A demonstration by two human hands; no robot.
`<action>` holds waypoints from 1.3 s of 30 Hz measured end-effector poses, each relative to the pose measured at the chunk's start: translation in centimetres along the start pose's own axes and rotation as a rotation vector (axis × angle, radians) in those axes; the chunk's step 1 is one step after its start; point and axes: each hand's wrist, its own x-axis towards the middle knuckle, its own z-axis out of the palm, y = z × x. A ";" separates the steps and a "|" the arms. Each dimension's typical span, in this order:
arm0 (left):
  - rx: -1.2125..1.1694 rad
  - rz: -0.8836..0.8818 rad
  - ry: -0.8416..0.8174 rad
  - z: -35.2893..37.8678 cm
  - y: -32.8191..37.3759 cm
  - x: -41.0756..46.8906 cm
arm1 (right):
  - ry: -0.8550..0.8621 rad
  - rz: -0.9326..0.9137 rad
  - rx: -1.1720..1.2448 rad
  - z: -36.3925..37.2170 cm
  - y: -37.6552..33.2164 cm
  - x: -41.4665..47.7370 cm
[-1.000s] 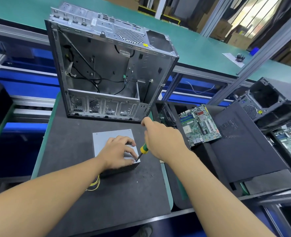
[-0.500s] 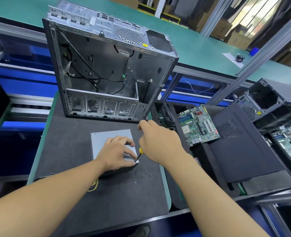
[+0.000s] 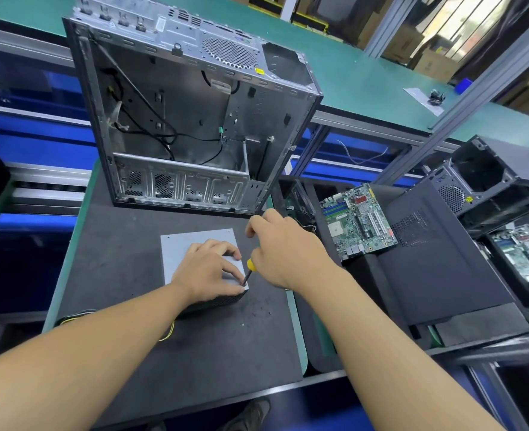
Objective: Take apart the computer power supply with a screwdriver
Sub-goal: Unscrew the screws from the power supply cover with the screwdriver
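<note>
A grey metal power supply (image 3: 182,247) lies flat on the dark mat (image 3: 126,275), with yellow wires (image 3: 168,332) trailing from its near side. My left hand (image 3: 208,270) rests on its lid, thumb and fingertips around the screwdriver's tip at the near right corner. My right hand (image 3: 283,248) grips the screwdriver (image 3: 250,269), whose yellow handle shows just below the fist. The dark shaft slants down and left onto that corner. The screw itself is hidden by my fingers.
An empty open computer case (image 3: 188,119) stands upright just behind the power supply. A green motherboard (image 3: 358,220) lies to the right, beside a black side panel (image 3: 437,259) and further cases (image 3: 499,178). Small screws (image 3: 264,309) dot the mat near the unit.
My right hand has shifted slightly and turned on the screwdriver; less of the handle shows than a second ago. The left hand and power supply stay in place.
</note>
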 end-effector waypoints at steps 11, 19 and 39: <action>0.025 0.008 0.007 0.1 0.0 0.0 | 0.015 -0.013 0.006 0.0 -0.2 0.0; 0.003 0.004 -0.045 -0.2 -0.1 0.0 | 0.103 0.019 -0.086 0.0 -0.9 0.2; -0.035 -0.089 -0.051 -0.2 1.1 -0.4 | 0.065 -0.049 -0.062 0.8 1.5 -1.8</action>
